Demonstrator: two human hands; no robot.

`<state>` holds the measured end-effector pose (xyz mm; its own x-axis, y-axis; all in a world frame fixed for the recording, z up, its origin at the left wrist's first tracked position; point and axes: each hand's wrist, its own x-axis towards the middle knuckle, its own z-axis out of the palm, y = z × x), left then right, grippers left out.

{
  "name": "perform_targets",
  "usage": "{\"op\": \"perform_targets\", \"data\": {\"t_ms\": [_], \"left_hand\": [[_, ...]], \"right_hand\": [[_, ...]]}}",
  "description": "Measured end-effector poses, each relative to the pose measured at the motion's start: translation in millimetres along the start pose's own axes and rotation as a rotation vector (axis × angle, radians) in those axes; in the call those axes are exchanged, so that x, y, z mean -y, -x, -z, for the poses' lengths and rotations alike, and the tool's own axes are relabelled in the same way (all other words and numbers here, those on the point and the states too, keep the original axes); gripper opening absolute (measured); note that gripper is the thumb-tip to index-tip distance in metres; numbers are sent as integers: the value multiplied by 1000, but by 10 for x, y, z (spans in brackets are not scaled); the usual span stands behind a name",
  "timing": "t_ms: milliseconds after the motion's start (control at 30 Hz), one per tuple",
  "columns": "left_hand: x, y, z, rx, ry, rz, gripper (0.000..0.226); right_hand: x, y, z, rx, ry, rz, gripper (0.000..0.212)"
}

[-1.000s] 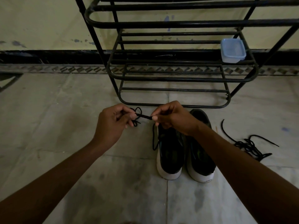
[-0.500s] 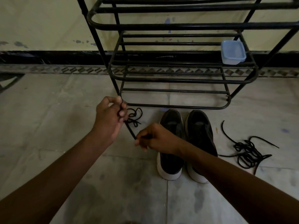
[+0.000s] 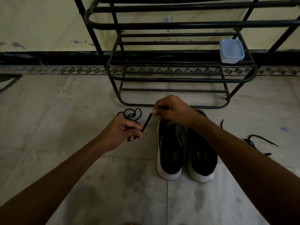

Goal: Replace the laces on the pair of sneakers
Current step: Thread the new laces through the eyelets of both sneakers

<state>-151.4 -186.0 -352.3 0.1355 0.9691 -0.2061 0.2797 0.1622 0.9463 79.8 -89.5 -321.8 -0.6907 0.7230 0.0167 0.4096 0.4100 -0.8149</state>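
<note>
While the black shoe rack (image 3: 178, 79) stands at the wall, the pair of sneakers (image 3: 170, 148) sits just before it, heels toward the person, so the tongues face up within reach. The right hand (image 3: 173, 111), over the left shoe's toe, pinches a black lace (image 3: 147, 121). The left hand (image 3: 120, 132) curls its fingers round it lower down, stretching it taut (likely readying it for threading).

Left hand (image 3: 123, 132) and right hand (image 3: 172, 111) each pinch a black lace (image 3: 146, 122), held straight between them. Its slack lies coiled on the floor (image 3: 65, 127), far left of the sneakers (image 3: 169, 151). Second lace (image 3: 258, 140) to the right. Blue container (image 3: 231, 51) on the rack (image 3: 178, 78) beyond
</note>
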Motion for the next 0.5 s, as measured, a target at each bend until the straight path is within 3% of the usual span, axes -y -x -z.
{"op": "perform_targets", "data": {"t_ms": [100,200,333,500], "left_hand": [[-41,-42,-7,80,-193,-42,16],[-46,-83,-35,-108,-252,-123,24],[-76,-155,-11,-410,165,-27,30],[-340,-242,35,-471,882,68,23]], "right_hand": [[-2,-2,-39,-61,55,16,20],[-14,4,-94,-151,34,5,23],[-10,43,-195,-126,1,-22,22],[68,135,-612,173,57,36,22]]}}
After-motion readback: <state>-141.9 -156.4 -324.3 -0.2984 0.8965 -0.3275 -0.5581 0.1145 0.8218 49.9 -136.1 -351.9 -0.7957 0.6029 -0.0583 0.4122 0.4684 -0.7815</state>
